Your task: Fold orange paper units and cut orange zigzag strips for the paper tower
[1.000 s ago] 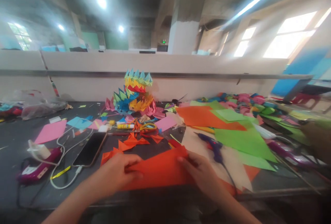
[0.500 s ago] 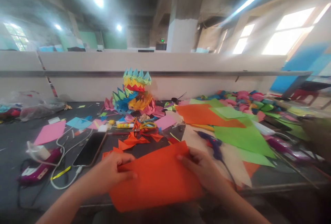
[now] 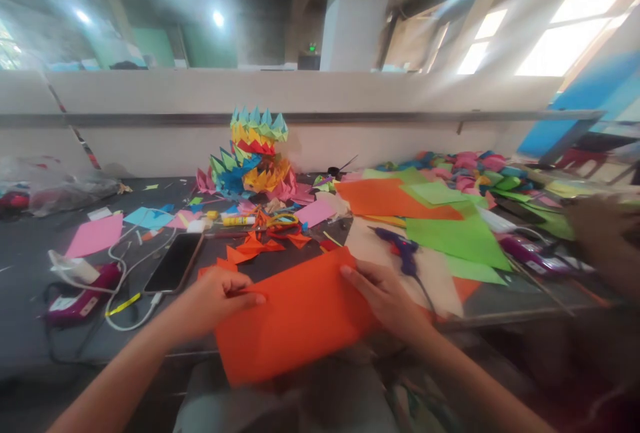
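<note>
Orange sheet (image 3: 300,316) being gripped at both ends, half off the near table edge (image 3: 500,316).

Left hand (image 3: 215,299) is being kept pinched on the sheet's left edge, thumb on top. Right hand (image 3: 385,296) is being kept closed over its far right corner. Versus a second ago, the sheet is being shown wider, tilted and drawn nearer, so it is being handled in the air rather than flat on the table. Phone (image 3: 174,271) is lying just left, glue gun (image 3: 403,253) just right, folded paper model (image 3: 253,159) far behind. Another person's hand (image 3: 600,226) is blurred at far right.
</note>
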A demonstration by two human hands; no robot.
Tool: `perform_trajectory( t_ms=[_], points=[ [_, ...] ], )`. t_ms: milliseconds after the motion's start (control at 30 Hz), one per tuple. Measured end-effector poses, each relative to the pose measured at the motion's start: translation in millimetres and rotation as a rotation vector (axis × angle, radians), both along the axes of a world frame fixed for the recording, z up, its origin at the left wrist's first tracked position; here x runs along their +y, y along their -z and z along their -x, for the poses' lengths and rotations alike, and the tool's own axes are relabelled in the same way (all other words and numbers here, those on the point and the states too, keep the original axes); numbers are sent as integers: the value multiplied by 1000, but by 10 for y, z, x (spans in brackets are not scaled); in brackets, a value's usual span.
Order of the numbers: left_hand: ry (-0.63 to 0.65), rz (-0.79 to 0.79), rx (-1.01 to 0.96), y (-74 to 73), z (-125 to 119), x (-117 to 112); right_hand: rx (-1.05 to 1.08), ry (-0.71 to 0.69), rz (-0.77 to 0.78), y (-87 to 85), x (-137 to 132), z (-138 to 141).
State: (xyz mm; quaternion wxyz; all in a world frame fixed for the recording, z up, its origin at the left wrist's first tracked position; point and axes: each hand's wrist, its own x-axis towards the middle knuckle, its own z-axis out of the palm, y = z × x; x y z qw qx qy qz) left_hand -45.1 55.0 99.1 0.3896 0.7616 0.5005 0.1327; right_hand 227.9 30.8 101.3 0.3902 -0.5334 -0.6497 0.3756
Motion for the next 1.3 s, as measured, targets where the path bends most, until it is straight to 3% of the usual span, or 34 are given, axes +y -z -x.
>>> perform_trajectory(
  t_ms=[433, 933, 1167, 1300],
  points=[
    [21, -4, -10, -45, 30, -41, -17, 20, 2, 40, -9, 27],
    [-70, -14, -211, 135, 104, -10, 121, 200, 17, 183, 32, -124],
    [-69, -28, -217, 135, 99, -2, 236, 201, 78, 267, 36, -149],
    [-70, -30, -197, 126, 98, -4, 178, 209, 77, 263, 35, -142]
  ],
)
